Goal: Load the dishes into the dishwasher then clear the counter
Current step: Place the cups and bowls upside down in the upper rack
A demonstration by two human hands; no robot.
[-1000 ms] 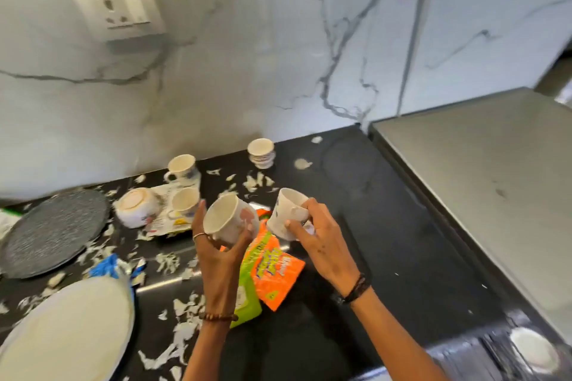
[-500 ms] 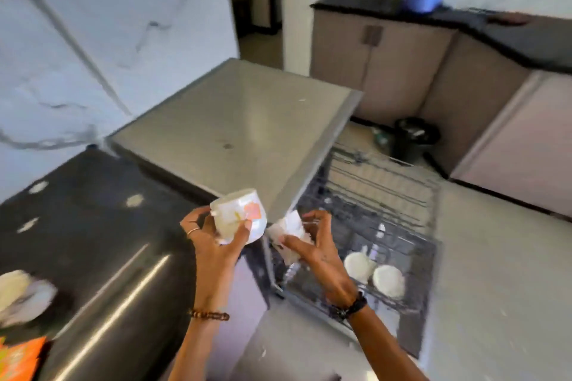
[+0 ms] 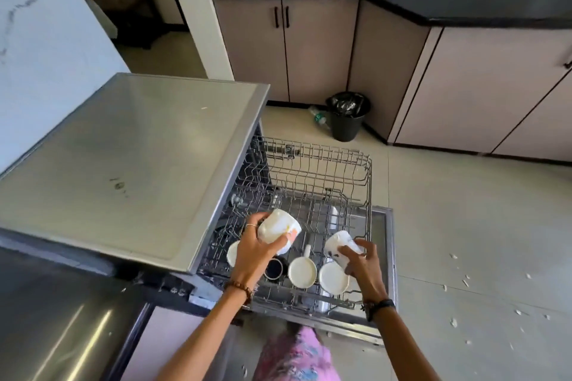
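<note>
Head view: the left hand (image 3: 253, 252) grips a white cup (image 3: 280, 230) tipped on its side above the pulled-out dishwasher rack (image 3: 325, 182). The right hand (image 3: 360, 263) wraps around a second white cup (image 3: 339, 243), also tilted, at the rack's right. Below them, upturned cups (image 3: 302, 272) sit along the rack's near edge. A black bin (image 3: 346, 120) stands far behind.

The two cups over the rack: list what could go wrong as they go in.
1. The left hand tips its cup right above the dark cup and white mugs; lowering it fast could chip them.
2. The right hand holds its cup by fingertips over the rack; it may slip.
</note>
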